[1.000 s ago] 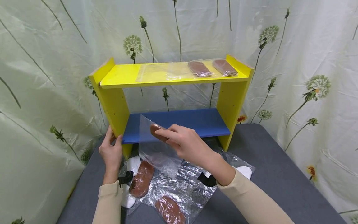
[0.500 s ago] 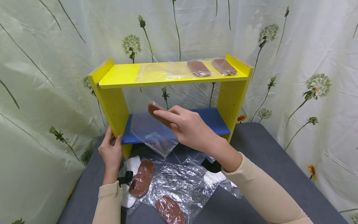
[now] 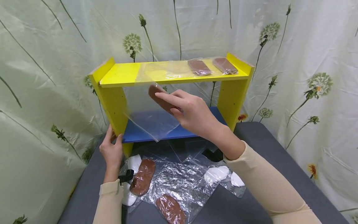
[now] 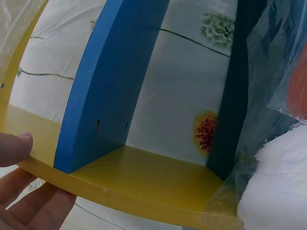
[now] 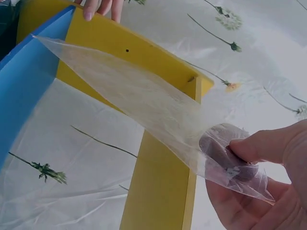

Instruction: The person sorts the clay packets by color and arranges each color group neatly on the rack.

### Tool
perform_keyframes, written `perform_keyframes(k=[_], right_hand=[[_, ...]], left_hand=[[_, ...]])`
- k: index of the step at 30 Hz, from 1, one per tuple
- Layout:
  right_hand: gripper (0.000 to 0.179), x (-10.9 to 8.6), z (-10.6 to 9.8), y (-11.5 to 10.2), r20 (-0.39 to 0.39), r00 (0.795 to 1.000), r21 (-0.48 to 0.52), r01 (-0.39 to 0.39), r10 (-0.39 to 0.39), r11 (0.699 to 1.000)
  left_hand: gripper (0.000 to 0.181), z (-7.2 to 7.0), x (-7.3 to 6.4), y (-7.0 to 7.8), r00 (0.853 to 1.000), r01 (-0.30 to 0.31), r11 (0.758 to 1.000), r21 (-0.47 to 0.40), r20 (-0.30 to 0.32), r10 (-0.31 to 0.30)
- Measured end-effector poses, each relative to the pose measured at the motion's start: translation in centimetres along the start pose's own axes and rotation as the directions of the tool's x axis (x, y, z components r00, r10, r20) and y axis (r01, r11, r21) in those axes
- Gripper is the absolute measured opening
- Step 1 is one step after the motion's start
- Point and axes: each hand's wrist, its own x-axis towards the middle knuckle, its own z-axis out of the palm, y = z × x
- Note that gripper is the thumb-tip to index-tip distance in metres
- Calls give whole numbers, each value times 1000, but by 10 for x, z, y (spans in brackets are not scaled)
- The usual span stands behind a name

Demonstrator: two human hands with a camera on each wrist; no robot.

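Observation:
My right hand point(image 3: 195, 113) holds a clear plastic bag point(image 3: 152, 124) with a brown rounded slab point(image 3: 159, 98) in it, in front of the gap between the two shelves. In the right wrist view the thumb presses the slab point(image 5: 225, 151) against the fingers through the film, while the bag's free end trails toward the blue shelf. My left hand point(image 3: 111, 152) grips the front edge of the left yellow side panel point(image 3: 112, 109), beside the blue shelf point(image 3: 179, 121). The left wrist view has its thumb on one face of the panel and fingers on the other.
Two bagged brown slabs point(image 3: 199, 67) lie on the right of the yellow top shelf point(image 3: 123, 73). Below, on the dark grey table point(image 3: 263, 161), are more bagged brown slabs point(image 3: 143, 177) and bagged white pieces point(image 3: 216, 174). A patterned curtain point(image 3: 302, 53) hangs behind.
My right hand has risen with the bagged slab, from in front of the blue shelf to just below the yellow top shelf. My left hand stays on the side panel.

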Motion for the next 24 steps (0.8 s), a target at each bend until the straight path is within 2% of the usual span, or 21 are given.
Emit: perform_keyframes(k=[12, 24], right_hand=[[60, 23, -9, 7, -13, 1000, -10, -12, 12, 1000], [56, 50, -24, 20, -105, 994, 46, -10, 15, 999]], left_hand=[[68, 0, 0, -1, 1000, -6, 1000, -10, 1, 6], [65, -1, 1, 0, 1000, 9, 1000, -15, 9, -9]])
